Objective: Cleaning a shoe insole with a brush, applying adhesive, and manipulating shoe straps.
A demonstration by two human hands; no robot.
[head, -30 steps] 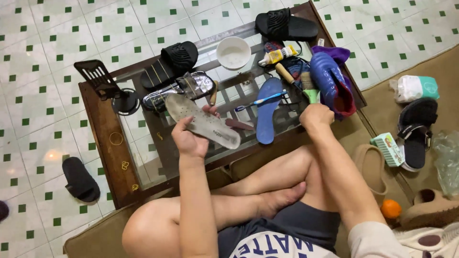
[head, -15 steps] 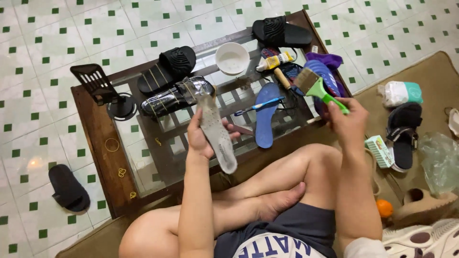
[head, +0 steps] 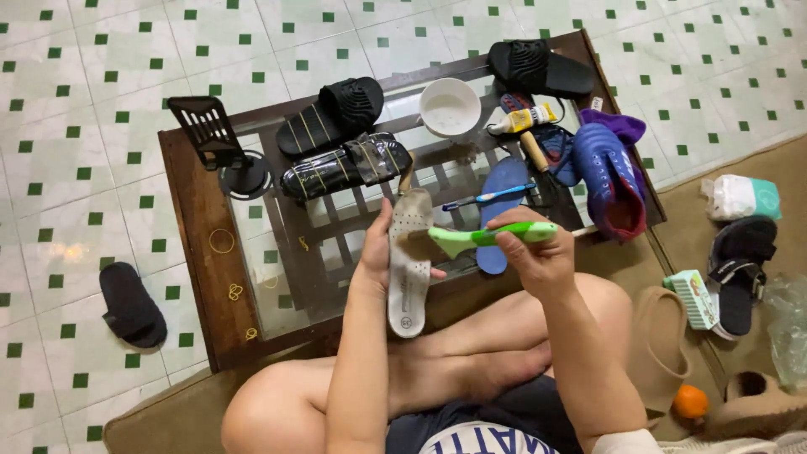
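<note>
My left hand (head: 380,252) holds a grey-white perforated insole (head: 409,269) upright along its length, over the near edge of a glass-topped wooden table (head: 195,220). A green-handled brush (head: 483,236) is gripped in my right hand (head: 538,256), and its head lies against the insole's upper part. Both hands hover above my crossed legs.
On the table lie black slides (head: 329,113), a second black slide (head: 538,67), a white bowl (head: 450,107), a blue insole (head: 501,210), a toothbrush (head: 487,198), a blue clog (head: 609,181) and a black stand (head: 220,147). Sandals (head: 740,269), a scrub brush (head: 693,296) and an orange (head: 689,402) lie to the right.
My right hand picked the green brush off the table and brought it left onto the insole. My left hand turned the insole from flat to upright and lengthwise.
</note>
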